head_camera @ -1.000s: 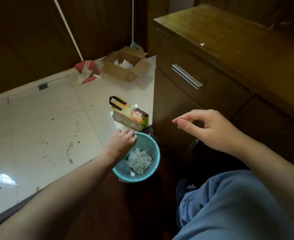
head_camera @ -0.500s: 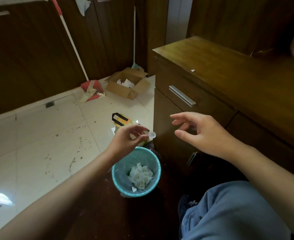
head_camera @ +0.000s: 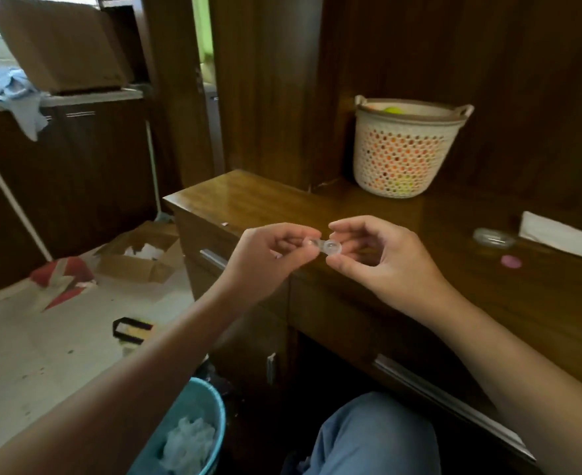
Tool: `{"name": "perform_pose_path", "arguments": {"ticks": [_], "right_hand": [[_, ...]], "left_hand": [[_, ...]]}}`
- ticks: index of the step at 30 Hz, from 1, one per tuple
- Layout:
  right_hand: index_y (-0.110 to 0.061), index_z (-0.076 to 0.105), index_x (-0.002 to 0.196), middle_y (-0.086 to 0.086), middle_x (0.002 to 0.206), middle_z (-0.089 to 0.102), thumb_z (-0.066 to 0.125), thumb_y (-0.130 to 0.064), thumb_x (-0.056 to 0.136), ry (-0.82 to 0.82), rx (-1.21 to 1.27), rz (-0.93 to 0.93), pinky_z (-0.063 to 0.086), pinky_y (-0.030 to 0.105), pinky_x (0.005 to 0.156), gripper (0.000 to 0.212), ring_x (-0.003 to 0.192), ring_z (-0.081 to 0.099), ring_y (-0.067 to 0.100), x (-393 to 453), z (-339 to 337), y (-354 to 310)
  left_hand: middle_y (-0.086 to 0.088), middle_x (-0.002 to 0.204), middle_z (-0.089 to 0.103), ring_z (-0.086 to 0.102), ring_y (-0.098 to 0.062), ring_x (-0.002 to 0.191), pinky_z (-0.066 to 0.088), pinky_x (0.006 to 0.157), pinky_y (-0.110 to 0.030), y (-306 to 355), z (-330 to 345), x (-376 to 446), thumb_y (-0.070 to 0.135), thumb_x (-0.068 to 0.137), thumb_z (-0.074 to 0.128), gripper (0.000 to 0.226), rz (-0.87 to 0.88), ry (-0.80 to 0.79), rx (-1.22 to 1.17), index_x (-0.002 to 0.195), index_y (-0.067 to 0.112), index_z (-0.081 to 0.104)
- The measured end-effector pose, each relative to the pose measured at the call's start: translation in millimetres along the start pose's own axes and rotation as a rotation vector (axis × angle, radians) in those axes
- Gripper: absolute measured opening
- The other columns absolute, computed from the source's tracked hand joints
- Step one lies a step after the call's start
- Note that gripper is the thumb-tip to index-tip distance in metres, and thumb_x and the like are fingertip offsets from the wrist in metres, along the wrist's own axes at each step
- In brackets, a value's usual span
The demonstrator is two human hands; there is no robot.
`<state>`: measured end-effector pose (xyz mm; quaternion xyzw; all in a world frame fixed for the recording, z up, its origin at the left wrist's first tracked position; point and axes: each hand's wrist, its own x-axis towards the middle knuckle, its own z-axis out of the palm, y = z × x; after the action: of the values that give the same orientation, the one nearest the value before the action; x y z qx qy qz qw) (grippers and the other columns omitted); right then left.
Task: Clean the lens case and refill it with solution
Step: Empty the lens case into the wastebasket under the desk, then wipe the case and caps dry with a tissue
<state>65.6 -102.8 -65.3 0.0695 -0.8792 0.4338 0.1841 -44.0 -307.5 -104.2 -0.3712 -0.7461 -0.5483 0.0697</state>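
I pinch the lens case point(head_camera: 324, 247) at each end, left hand point(head_camera: 269, 257) and right hand point(head_camera: 382, 265); it looks light, stiff, probably slippery, so I'd keep to the rims.

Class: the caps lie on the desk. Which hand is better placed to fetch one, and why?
Probably the right hand: the pink caps lie on the desk to its right, while the left hand also pinches the lens case.
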Motion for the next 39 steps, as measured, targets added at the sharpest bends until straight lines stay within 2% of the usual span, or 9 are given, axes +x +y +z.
{"name": "perform_pose_path", "arguments": {"ticks": [8,12,16,18,22,26,30,35,39], "right_hand": [[-0.030,0.080,0.116,-0.017,0.103,0.079,0.090,-0.029,0.088,0.320,-0.178,0.155,0.062,0.016,0.084,0.030,0.099,0.075,0.000,-83,-138,51],[-0.032,0.080,0.115,-0.017,0.103,0.080,0.091,-0.028,0.086,0.406,-0.238,0.269,0.063,0.018,0.083,0.031,0.099,0.075,0.000,-118,-187,75],[-0.040,0.077,0.112,-0.022,0.102,0.078,0.090,-0.028,0.087,0.445,-0.306,0.364,0.061,0.011,0.078,0.031,0.100,0.073,-0.005,-136,-217,100],[-0.045,0.076,0.110,-0.025,0.101,0.077,0.090,-0.028,0.087,0.443,-0.344,0.405,0.057,0.007,0.074,0.032,0.100,0.071,-0.009,-136,-225,113],[-0.052,0.072,0.109,-0.031,0.101,0.074,0.088,-0.034,0.088,0.390,-0.417,0.457,0.053,0.010,0.075,0.032,0.101,0.068,-0.011,-127,-235,138],[-0.062,0.063,0.108,-0.035,0.102,0.069,0.084,-0.047,0.090,0.315,-0.477,0.499,0.039,0.016,0.084,0.031,0.109,0.055,-0.010,-117,-233,164],[-0.064,0.060,0.112,-0.059,0.110,0.057,0.079,-0.055,0.090,0.298,-0.499,0.492,0.030,0.035,0.098,0.031,0.117,0.041,-0.014,-117,-226,183],[-0.062,0.062,0.112,-0.058,0.106,0.058,0.079,-0.055,0.091,0.331,-0.488,0.502,0.027,0.039,0.100,0.028,0.117,0.041,-0.011,-117,-226,186],[-0.061,0.063,0.111,-0.049,0.098,0.065,0.080,-0.054,0.091,0.338,-0.433,0.514,0.034,0.040,0.103,0.027,0.117,0.042,-0.011,-118,-226,182]], "left_hand": [[0.024,0.104,0.079,0.075,0.001,0.098,0.058,0.079,-0.012,69,165,64,0.024,0.094,0.080,0.026,0.055,-0.338,-0.231,0.113,0.042,0.076],[0.024,0.105,0.079,0.075,0.001,0.099,0.058,0.082,-0.014,89,235,84,0.028,0.094,0.081,0.026,0.077,-0.462,-0.280,0.114,0.043,0.077],[0.030,0.102,0.075,0.071,0.007,0.096,0.054,0.074,-0.009,96,283,98,0.036,0.094,0.080,0.026,0.093,-0.527,-0.213,0.119,0.041,0.077],[0.031,0.100,0.073,0.069,0.008,0.095,0.056,0.074,-0.013,95,298,106,0.039,0.094,0.079,0.027,0.119,-0.547,-0.135,0.121,0.041,0.076],[0.027,0.107,0.068,0.064,0.003,0.104,0.060,0.095,-0.031,88,313,120,0.046,0.094,0.076,0.027,0.217,-0.562,0.073,0.121,0.043,0.075],[0.030,0.117,0.056,0.039,-0.001,0.126,0.032,0.117,-0.047,71,319,126,0.061,0.096,0.066,0.028,0.302,-0.534,0.308,0.120,0.048,0.071],[0.030,0.121,0.053,0.029,-0.002,0.126,0.018,0.106,-0.037,58,323,127,0.065,0.095,0.065,0.028,0.319,-0.501,0.342,0.117,0.049,0.073],[0.030,0.119,0.053,0.028,-0.002,0.123,0.015,0.102,-0.035,57,326,127,0.065,0.095,0.064,0.028,0.320,-0.508,0.348,0.119,0.051,0.072],[0.029,0.121,0.054,0.030,-0.003,0.125,0.016,0.102,-0.035,60,324,126,0.065,0.096,0.062,0.032,0.305,-0.532,0.369,0.122,0.050,0.071]]}}
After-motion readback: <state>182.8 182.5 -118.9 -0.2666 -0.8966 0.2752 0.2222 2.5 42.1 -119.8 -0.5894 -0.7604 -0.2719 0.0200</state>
